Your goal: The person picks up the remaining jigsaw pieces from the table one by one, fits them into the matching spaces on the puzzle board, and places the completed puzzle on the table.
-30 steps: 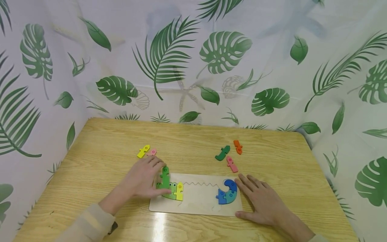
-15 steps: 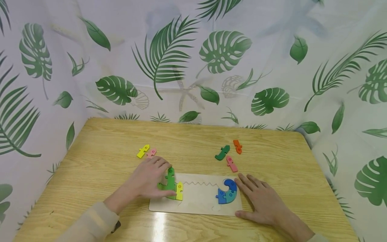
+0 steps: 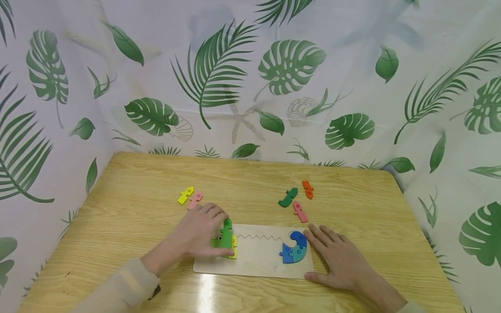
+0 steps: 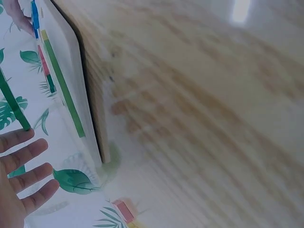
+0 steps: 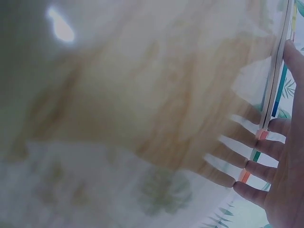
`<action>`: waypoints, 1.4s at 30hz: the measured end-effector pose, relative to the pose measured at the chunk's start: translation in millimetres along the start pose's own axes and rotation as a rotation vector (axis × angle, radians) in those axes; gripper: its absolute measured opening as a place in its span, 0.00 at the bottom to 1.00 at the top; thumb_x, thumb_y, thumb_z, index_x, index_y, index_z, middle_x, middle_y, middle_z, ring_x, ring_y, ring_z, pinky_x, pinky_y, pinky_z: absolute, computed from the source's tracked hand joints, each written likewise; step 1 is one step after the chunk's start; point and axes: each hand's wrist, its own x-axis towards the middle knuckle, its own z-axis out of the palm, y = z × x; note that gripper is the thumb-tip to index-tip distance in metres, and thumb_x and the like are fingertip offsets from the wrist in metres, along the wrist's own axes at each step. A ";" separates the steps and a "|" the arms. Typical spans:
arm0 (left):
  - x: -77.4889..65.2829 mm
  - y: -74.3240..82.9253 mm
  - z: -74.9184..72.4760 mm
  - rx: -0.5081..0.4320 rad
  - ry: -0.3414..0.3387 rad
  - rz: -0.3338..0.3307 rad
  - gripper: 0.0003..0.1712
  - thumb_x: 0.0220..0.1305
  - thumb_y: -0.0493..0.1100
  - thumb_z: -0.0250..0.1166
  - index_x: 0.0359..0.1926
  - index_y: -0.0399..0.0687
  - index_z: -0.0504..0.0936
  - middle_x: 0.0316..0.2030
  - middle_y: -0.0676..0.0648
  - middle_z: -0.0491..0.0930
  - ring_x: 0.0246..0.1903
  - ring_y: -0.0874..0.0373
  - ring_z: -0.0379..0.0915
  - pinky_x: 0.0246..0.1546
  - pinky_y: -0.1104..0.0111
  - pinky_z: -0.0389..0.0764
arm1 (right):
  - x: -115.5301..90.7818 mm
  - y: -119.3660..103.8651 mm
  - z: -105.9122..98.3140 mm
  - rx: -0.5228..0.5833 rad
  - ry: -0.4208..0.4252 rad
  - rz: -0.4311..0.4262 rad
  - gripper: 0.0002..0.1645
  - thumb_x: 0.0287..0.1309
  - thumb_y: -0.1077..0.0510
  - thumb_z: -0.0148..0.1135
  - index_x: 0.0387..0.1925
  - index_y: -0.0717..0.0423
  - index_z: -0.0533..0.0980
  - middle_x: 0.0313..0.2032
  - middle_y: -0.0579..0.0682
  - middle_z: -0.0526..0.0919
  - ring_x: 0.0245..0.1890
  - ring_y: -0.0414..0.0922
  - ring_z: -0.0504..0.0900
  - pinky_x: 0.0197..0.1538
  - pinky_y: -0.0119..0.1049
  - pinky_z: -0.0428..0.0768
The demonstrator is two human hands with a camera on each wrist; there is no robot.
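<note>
In the head view my left hand (image 3: 199, 232) pinches a green puzzle piece (image 3: 227, 228) between thumb and fingertips. It holds the piece over the left part of a pale wooden puzzle board (image 3: 258, 261). The left wrist view has this green piece (image 4: 13, 102) raised apart from the board (image 4: 71, 52). Below the hand, a yellow piece (image 3: 235, 253) and green head pieces lie in the board, partly hidden. Several blue pieces (image 3: 299, 252) sit joined at the board's right end. My right hand (image 3: 340, 261) rests with fingers spread against the board's right edge.
Behind the board at left lie a yellow piece (image 3: 185, 195) and a light pink piece (image 3: 195, 200). Farther right are a dark green piece (image 3: 288, 198), an orange piece (image 3: 308, 190) and a pink piece (image 3: 300, 212). A leaf-patterned cloth (image 3: 289, 143) rises behind the wooden table (image 3: 242, 182).
My left hand has moved rightward across the board with the green piece, from over the head pieces to beside the yellow piece. The right hand has stayed in place.
</note>
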 end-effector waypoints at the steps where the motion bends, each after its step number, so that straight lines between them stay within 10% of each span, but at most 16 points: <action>1: 0.4 1.1 0.0 0.003 -0.005 0.002 0.56 0.54 0.87 0.59 0.64 0.49 0.81 0.60 0.46 0.84 0.63 0.46 0.79 0.62 0.51 0.81 | 0.1 0.0 0.2 0.002 -0.006 0.003 0.66 0.55 0.09 0.48 0.82 0.45 0.61 0.82 0.52 0.63 0.78 0.61 0.68 0.70 0.65 0.74; 42: 9.7 28.1 14.0 -0.019 -0.136 0.078 0.53 0.57 0.87 0.57 0.66 0.53 0.78 0.63 0.48 0.82 0.66 0.48 0.75 0.62 0.52 0.82 | -0.4 -1.0 -1.8 0.018 -0.006 0.002 0.65 0.55 0.10 0.49 0.82 0.45 0.61 0.81 0.52 0.63 0.78 0.62 0.68 0.69 0.67 0.74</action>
